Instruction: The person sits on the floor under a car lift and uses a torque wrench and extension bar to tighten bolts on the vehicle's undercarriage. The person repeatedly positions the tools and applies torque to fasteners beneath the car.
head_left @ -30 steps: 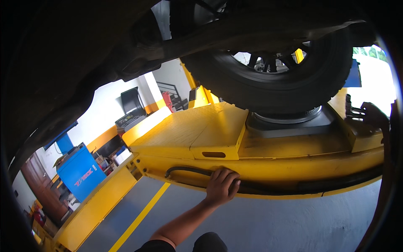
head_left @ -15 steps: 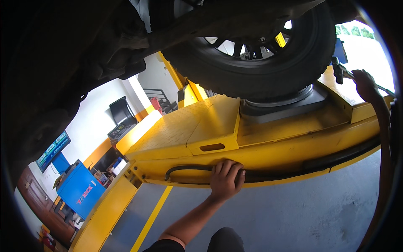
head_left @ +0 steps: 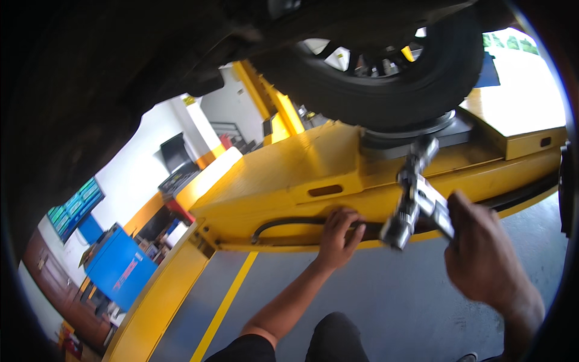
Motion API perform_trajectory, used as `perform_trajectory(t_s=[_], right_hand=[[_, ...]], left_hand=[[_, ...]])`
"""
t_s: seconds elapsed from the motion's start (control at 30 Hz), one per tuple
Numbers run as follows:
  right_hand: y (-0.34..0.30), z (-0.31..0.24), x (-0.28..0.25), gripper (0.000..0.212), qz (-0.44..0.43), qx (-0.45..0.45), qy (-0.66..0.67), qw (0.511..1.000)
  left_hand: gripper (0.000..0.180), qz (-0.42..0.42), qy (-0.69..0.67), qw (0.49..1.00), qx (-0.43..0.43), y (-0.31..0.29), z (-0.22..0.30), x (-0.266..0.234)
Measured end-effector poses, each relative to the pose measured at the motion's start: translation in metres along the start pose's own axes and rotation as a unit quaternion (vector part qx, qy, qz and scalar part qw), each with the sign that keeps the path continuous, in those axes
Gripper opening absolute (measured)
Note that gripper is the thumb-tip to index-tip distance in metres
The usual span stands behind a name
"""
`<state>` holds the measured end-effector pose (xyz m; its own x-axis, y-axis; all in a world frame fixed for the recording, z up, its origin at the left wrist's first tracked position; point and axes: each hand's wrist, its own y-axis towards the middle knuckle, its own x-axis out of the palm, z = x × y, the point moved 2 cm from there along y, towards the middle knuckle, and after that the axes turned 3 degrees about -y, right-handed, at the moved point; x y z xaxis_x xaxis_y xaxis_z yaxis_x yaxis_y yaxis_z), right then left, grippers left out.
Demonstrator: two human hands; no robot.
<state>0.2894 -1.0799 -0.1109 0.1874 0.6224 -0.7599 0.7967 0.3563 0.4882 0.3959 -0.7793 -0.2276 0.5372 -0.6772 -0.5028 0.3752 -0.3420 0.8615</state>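
Note:
My right hand (head_left: pixel 485 253) is closed round the handle of a chrome socket wrench (head_left: pixel 416 196). The wrench's head and socket stand out to the left of the fist, in front of the yellow lift platform (head_left: pixel 259 175). My left hand (head_left: pixel 341 238) rests with bent fingers on the platform's lower side edge, where a black hose (head_left: pixel 283 221) runs along. Whether the fingers also grip the hose is hidden. Above, a black tyre (head_left: pixel 386 102) on a dark spoked wheel stands on a round turning plate (head_left: pixel 416 130).
The vehicle's dark underside (head_left: pixel 151 54) hangs low overhead. A yellow cross-piece (head_left: pixel 163 286) bounds the left side. Beyond stand a blue cabinet (head_left: pixel 120 265), a wall screen (head_left: pixel 75 208) and a brown door (head_left: pixel 60 277). A yellow line (head_left: pixel 226 304) crosses the grey floor (head_left: pixel 410 308).
My right hand has brought the socket wrench from the far right, beside the tyre, down and inward. The left hand stays at the platform edge. The view has shifted slightly.

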Motion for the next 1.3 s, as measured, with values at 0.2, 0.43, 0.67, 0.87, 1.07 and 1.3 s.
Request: perform_trajectory(t_s=[0.2,0.43,0.67,0.87,1.07,1.3], right_hand=[[-0.016,-0.014,0.101,0.034,-0.119,0.054,0.154,0.979],[-0.012,0.022,0.202,0.061,-0.195,0.083,0.296,0.931],[-0.017,0.02,0.27,0.056,-0.288,0.124,0.363,0.877],[0.002,-0.004,0.282,0.034,-0.356,0.121,0.362,0.853],[0.026,-0.05,0.284,0.032,-0.33,0.038,0.423,0.843],[0.02,-0.055,0.289,0.028,-0.383,0.042,0.49,0.782]], left_hand=[[0.014,0.045,-0.135,0.983,-0.12,-0.022,0.004,-0.035],[0.022,-0.015,0.087,0.98,-0.176,-0.071,-0.043,-0.099],[0.021,0.01,0.209,0.964,-0.162,-0.117,-0.082,-0.079],[0.02,-0.033,0.166,0.973,-0.158,-0.113,-0.08,-0.077],[0.022,-0.071,0.191,0.961,-0.187,-0.118,-0.086,-0.078],[0.023,-0.096,0.117,0.964,-0.219,-0.104,-0.074,-0.087]])
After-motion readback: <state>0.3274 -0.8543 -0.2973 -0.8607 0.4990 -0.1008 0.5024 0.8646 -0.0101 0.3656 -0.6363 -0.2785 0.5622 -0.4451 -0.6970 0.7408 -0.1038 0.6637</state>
